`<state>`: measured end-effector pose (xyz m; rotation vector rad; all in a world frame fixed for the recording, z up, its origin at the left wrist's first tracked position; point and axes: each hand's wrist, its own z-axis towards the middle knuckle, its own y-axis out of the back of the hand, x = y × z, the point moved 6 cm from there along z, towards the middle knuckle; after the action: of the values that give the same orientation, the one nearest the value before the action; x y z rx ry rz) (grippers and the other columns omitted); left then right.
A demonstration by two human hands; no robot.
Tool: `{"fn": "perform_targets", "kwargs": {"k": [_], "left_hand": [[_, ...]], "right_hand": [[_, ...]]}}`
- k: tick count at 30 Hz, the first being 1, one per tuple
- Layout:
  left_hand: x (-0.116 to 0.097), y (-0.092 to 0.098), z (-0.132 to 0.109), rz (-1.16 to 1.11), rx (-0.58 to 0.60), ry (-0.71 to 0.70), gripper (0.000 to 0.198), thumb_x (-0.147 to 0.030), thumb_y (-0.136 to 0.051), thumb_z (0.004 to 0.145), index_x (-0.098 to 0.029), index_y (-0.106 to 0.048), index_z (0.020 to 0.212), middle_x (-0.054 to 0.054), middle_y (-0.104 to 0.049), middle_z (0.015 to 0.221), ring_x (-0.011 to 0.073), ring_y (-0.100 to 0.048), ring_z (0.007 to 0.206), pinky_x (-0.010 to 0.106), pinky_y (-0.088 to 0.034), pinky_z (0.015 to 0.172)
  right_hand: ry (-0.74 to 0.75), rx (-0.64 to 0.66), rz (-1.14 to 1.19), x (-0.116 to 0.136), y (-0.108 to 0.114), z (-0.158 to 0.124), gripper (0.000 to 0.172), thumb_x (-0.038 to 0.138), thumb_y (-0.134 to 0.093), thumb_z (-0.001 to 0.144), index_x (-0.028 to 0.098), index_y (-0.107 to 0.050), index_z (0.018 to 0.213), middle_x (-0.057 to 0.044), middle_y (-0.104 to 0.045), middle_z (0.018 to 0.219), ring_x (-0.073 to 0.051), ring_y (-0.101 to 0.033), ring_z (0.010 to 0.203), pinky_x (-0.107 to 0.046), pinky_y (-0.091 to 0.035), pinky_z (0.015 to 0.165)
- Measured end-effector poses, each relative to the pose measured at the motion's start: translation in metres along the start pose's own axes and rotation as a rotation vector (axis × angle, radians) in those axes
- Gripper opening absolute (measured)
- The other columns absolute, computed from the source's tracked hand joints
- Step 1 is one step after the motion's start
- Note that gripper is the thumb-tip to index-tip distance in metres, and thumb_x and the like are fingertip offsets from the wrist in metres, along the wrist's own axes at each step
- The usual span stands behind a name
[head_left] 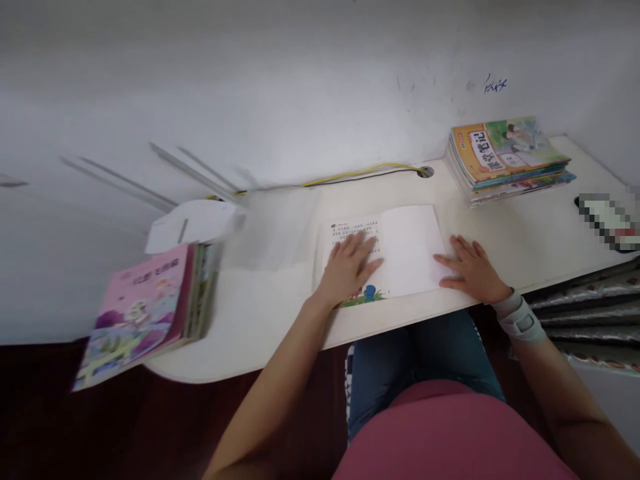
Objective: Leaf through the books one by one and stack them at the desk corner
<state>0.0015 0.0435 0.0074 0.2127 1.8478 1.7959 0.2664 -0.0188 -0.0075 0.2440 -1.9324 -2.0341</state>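
Note:
An open book (413, 250) lies on the white table (250, 320) in front of me. Its left page carries printed text with coloured pictures along the bottom; its right page looks blank white. My left hand (350, 267) rests on the left page, fingers spread. At the right page's outer edge is my right hand (470, 267), its fingers apart and the fingertips at or just over the paper's border. A transparent, blurred sheet (273, 230) lies left of the book.
A stack of books with a pink cover (143, 300) overhangs the table's left end. Another book stack (510, 153) stands at the back right, near a pixelated phone-like object (605, 220). A yellow cable (350, 175) runs along the wall to a hole (425, 172).

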Motion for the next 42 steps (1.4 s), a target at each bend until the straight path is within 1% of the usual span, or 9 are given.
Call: {"fn": "perform_targets", "kwargs": {"k": [2, 5, 9, 13, 25, 30, 34, 38, 42], "left_hand": [[0.028, 0.001, -0.011, 0.009, -0.110, 0.167, 0.065, -0.057, -0.033, 0.093, -0.017, -0.040, 0.143, 0.017, -0.032, 0.153, 0.0347, -0.024, 0.143, 0.057, -0.024, 0.111], [0.049, -0.004, -0.036, -0.045, -0.189, 0.272, 0.068, -0.057, -0.035, 0.092, -0.013, -0.035, 0.143, 0.022, -0.035, 0.150, 0.0354, -0.026, 0.142, 0.058, -0.029, 0.109], [0.048, -0.005, -0.073, -0.117, -0.238, 0.375, 0.070, -0.053, -0.035, 0.092, -0.006, -0.030, 0.144, 0.025, -0.045, 0.142, 0.0345, -0.038, 0.136, 0.056, -0.030, 0.110], [0.040, -0.002, -0.091, -0.158, -0.254, 0.434, 0.066, -0.052, -0.037, 0.090, -0.011, -0.035, 0.141, 0.021, -0.056, 0.130, 0.0338, -0.053, 0.123, 0.053, -0.041, 0.103], [0.037, -0.007, -0.087, -0.059, -0.285, 0.368, 0.064, -0.048, -0.036, 0.091, -0.011, -0.032, 0.143, 0.021, -0.053, 0.135, 0.0396, -0.035, 0.136, 0.059, -0.034, 0.106], [0.037, -0.006, -0.087, -0.058, -0.295, 0.389, 0.064, -0.050, -0.038, 0.089, -0.017, -0.033, 0.144, 0.016, -0.053, 0.137, 0.0390, -0.036, 0.136, 0.058, -0.035, 0.106], [0.039, -0.005, -0.088, -0.071, -0.286, 0.402, 0.066, -0.050, -0.039, 0.089, -0.016, -0.031, 0.145, 0.016, -0.053, 0.137, 0.0391, -0.036, 0.136, 0.058, -0.034, 0.106], [0.041, -0.006, -0.089, -0.081, -0.264, 0.408, 0.069, -0.050, -0.038, 0.089, -0.011, -0.031, 0.145, 0.020, -0.053, 0.135, 0.0398, -0.034, 0.137, 0.059, -0.034, 0.106], [0.041, -0.006, -0.090, -0.084, -0.291, 0.404, 0.069, -0.052, -0.039, 0.089, -0.014, -0.030, 0.146, 0.018, -0.049, 0.140, 0.0393, -0.035, 0.136, 0.059, -0.033, 0.107]], "right_hand": [[-0.001, -0.001, 0.004, 0.001, 0.002, 0.000, 0.058, 0.062, -0.047, 0.087, 0.034, -0.049, 0.137, -0.010, -0.030, 0.155, -0.034, -0.027, 0.141, -0.053, -0.022, 0.110], [-0.007, 0.007, 0.013, 0.000, 0.002, 0.001, 0.057, 0.062, -0.049, 0.087, 0.034, -0.050, 0.137, -0.010, -0.029, 0.155, -0.034, -0.026, 0.142, -0.052, -0.023, 0.110], [-0.010, 0.015, 0.025, -0.002, -0.001, 0.000, 0.056, 0.060, -0.053, 0.085, 0.037, -0.050, 0.136, -0.006, -0.025, 0.158, -0.032, -0.024, 0.143, -0.052, -0.022, 0.111], [0.010, 0.033, 0.027, -0.003, -0.003, -0.002, 0.053, 0.058, -0.050, 0.087, 0.039, -0.049, 0.136, -0.004, -0.025, 0.158, -0.031, -0.024, 0.143, -0.053, -0.019, 0.111], [-0.001, 0.006, 0.019, 0.002, 0.005, -0.004, 0.052, 0.055, -0.050, 0.088, 0.033, -0.052, 0.135, -0.009, -0.027, 0.157, -0.033, -0.024, 0.143, -0.056, -0.021, 0.110], [0.054, -0.089, -0.023, 0.050, 0.020, -0.002, 0.044, 0.040, -0.042, 0.094, 0.026, -0.052, 0.135, -0.012, -0.033, 0.154, -0.032, -0.023, 0.143, -0.063, -0.015, 0.110], [0.158, -0.086, 0.030, 0.094, 0.017, 0.005, 0.043, 0.037, -0.036, 0.098, 0.022, -0.051, 0.135, -0.014, -0.043, 0.147, -0.028, -0.032, 0.139, -0.060, -0.019, 0.111], [0.130, -0.082, 0.038, 0.100, 0.009, 0.008, 0.044, 0.039, -0.039, 0.097, 0.020, -0.051, 0.135, -0.018, -0.044, 0.145, -0.029, -0.038, 0.136, -0.060, -0.024, 0.110], [0.119, -0.095, 0.010, 0.098, 0.006, 0.006, 0.044, 0.040, -0.041, 0.096, 0.021, -0.052, 0.134, -0.018, -0.045, 0.144, -0.029, -0.039, 0.135, -0.058, -0.025, 0.110]]}}
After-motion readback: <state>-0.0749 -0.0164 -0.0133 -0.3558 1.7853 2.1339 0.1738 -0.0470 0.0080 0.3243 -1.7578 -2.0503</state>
